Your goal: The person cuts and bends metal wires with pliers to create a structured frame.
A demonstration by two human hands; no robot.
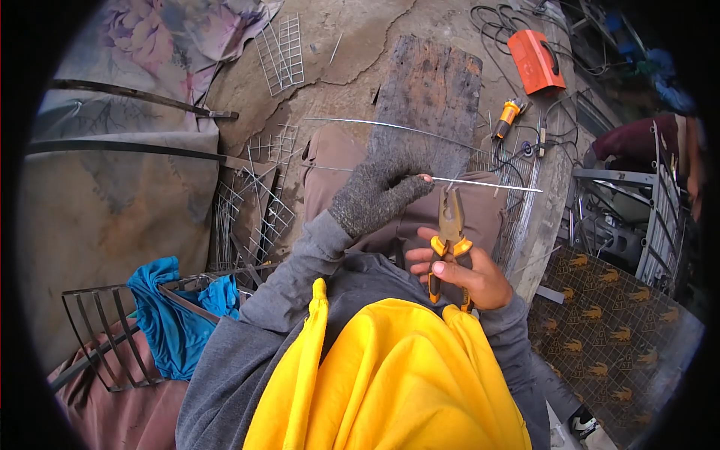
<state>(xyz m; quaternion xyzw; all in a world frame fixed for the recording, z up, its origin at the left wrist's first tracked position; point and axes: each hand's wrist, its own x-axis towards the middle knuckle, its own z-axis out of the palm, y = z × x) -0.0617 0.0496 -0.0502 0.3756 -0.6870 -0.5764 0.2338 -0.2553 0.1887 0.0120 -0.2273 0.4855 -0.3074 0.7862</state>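
Note:
My left hand point(382, 193), in a grey knitted glove, is closed around a thin metal rod point(487, 184). The rod's bright end sticks out to the right past my thumb, and a thinner length shows on the left. My bare right hand point(480, 279) grips combination pliers point(451, 217) with black and yellow handles. Their jaws point up, just below the rod. Beyond the gloved hand, a second thin rod point(360, 121) stretches across a worn wooden board point(427, 82).
Wire grid pieces point(281, 52) lie on the concrete at left and ahead. On the right are a yellow-black power tool point(508, 118), an orange case point(535, 61) and loose cables. A blue cloth point(161, 322) hangs over a metal rack point(97, 337). Printed dark panel point(600, 337) at lower right.

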